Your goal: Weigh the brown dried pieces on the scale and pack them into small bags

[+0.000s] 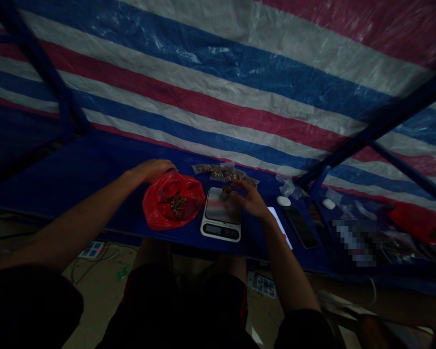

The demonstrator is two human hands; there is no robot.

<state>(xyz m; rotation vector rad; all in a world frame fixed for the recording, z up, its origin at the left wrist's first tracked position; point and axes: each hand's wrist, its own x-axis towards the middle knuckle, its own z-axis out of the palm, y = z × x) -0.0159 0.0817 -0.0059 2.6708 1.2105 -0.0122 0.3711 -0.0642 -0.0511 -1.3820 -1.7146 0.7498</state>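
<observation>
Plastic bag [191, 201] left of kitchen scale [220, 233]

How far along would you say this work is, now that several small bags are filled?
Several small clear bags behind the digital scale already look filled with small brownish pieces. In hand, the right hand is at a small pile of pieces on the scale, while the left hand rests at the top of a red plastic bag. Left over is the heap of pieces in that bag, though its exact amount is hard to tell.
</observation>
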